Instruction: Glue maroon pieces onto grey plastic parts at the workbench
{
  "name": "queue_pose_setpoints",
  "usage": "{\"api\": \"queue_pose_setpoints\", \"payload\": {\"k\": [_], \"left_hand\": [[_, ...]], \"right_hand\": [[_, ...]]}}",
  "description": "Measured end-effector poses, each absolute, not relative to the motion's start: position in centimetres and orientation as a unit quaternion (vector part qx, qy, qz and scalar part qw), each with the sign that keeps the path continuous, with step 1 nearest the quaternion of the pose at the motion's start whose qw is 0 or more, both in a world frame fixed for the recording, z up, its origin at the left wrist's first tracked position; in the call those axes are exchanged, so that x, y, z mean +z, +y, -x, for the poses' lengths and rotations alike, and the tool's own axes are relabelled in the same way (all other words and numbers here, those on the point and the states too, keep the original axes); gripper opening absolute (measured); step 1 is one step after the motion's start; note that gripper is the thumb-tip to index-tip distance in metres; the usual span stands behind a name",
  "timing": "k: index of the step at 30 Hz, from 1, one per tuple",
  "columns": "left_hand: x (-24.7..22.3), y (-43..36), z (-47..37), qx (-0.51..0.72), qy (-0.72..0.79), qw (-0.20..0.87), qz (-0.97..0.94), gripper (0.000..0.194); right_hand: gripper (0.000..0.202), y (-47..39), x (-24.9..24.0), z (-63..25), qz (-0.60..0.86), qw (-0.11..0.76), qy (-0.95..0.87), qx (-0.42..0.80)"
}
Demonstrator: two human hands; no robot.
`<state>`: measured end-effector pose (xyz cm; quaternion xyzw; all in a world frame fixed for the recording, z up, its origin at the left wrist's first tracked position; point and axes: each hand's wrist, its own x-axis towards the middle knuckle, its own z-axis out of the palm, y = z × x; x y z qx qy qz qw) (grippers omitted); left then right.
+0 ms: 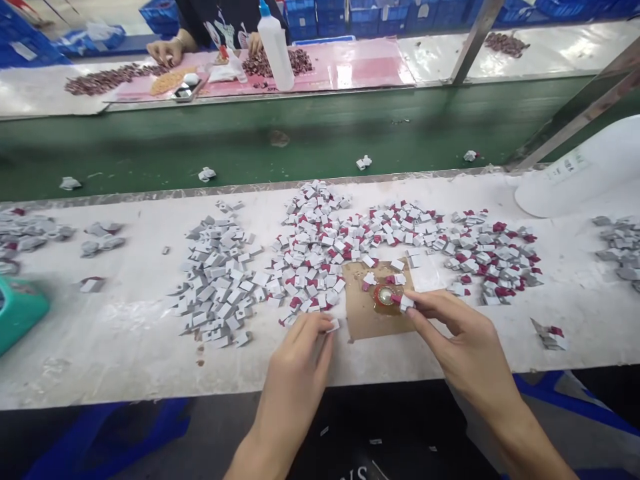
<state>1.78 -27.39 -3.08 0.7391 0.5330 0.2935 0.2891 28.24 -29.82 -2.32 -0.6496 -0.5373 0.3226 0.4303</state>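
Between the thumb and forefinger of my right hand [463, 343] is a small grey and dark red piece [406, 303]. It is held at the edge of a small round dish [387, 296] on a brown cardboard square [360, 313]. My left hand [297, 367] pinches a small grey piece [333, 325] just left of the cardboard. Beyond my left hand, plain grey pieces [220, 280] lie in a heap, and grey and red pieces [320, 247] spread behind the cardboard.
A teal container [20, 310] stands at the left edge and a large white container [585, 167] at the right. Across the green conveyor belt [300, 143], a person's hands [167, 52] rest near dark red pieces and a white bottle [277, 53]. A metal post [475, 43] rises behind.
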Motion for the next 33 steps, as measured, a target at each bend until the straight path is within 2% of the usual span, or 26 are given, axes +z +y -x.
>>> {"api": "queue_pose_setpoints", "payload": {"k": [6,20,27,33], "left_hand": [[-4.0,-28.1,-1.9,0.270,0.545,0.288,-0.740,0.015],[-4.0,-27.2,-1.7,0.206,0.567,0.384,-0.699,0.016],[-1.3,-25.3,-5.8,0.317,0.512,0.570,-0.559,0.007],[-0.3,-23.1,-8.8,0.362,0.431,0.668,-0.487,0.013]], "right_hand": [[0.022,-29.2,-2.5,-28.2,0.646,0.415,-0.556,0.319],[0.020,-29.0,-2.4,-28.1,0.643,0.440,-0.533,0.331],[0.020,-28.6,-2.4,-28.4,0.575,0.547,-0.342,0.504],[0.023,-28.6,-2.1,-28.3,0.527,0.565,-0.298,0.560]]}}
